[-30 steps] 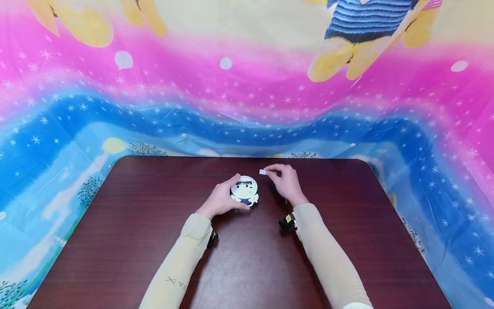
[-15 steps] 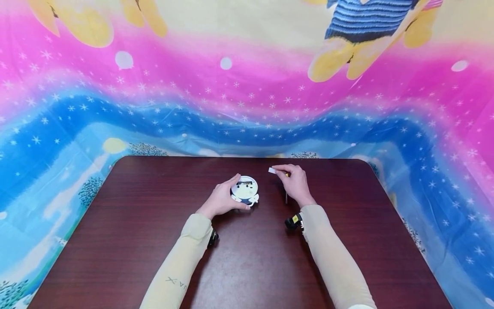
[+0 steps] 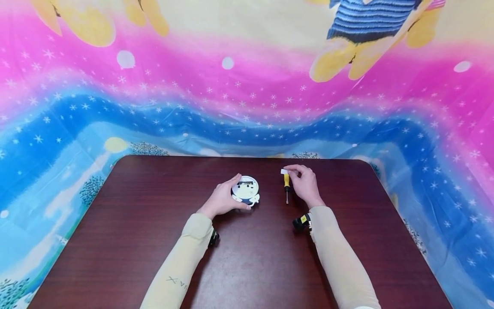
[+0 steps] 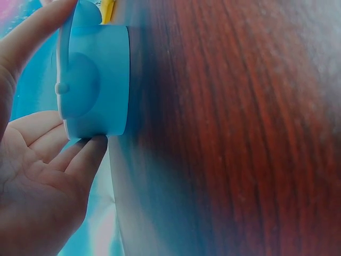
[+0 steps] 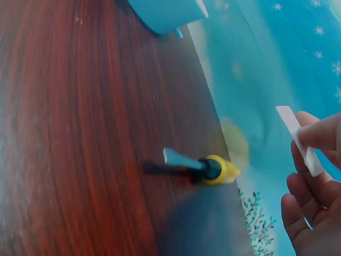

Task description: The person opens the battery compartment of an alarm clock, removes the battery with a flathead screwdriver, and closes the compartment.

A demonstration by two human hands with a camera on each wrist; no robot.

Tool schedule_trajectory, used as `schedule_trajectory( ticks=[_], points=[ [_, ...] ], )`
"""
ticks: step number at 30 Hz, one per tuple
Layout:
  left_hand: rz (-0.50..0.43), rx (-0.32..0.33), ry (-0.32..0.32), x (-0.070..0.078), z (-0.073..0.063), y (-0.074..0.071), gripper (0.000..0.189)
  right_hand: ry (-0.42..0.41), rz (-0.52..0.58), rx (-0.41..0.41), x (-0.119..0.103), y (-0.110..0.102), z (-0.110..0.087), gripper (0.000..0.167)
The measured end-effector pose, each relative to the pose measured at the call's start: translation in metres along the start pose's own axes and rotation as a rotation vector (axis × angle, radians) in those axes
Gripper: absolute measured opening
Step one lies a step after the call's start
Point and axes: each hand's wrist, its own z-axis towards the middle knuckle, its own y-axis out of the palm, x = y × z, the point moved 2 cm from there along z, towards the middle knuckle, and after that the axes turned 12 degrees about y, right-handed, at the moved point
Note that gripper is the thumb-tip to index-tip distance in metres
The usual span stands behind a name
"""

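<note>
My left hand (image 3: 221,198) grips a round white object with a cartoon face (image 3: 245,189), its thumb at the near edge and its fingers at the far side. A dark slot shows in the upper part of its face. In the left wrist view the object's thick side wall (image 4: 106,80) stands against the table. My right hand (image 3: 306,184) pinches a small flat white piece (image 5: 296,137) between thumb and fingers. Below that piece, a screwdriver (image 3: 287,184) with a yellow handle and black collar lies on the table, its tip toward me. The right hand is just beside its handle.
The dark red-brown wooden table (image 3: 247,257) has rounded far corners. A printed cloth (image 3: 193,98) in pink and blue hangs behind it and along the sides. A black wrist camera (image 3: 301,222) sits on the right wrist.
My right hand has moved to the right with the white piece, away from the round object. The screwdriver, mostly hidden before, now shows. My left hand keeps its hold in place.
</note>
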Motion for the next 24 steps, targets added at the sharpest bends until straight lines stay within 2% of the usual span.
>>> schedule_trajectory(
  ticks=[13, 24],
  points=[
    [0.003, -0.006, -0.005, 0.000, -0.001, -0.001, 0.118, 0.023, -0.029, 0.043, 0.022, -0.016, 0.001, 0.021],
    [-0.003, -0.003, -0.011, -0.001, 0.000, -0.001, 0.118, 0.097, -0.090, 0.029, 0.042, -0.022, 0.003, 0.024]
  ],
)
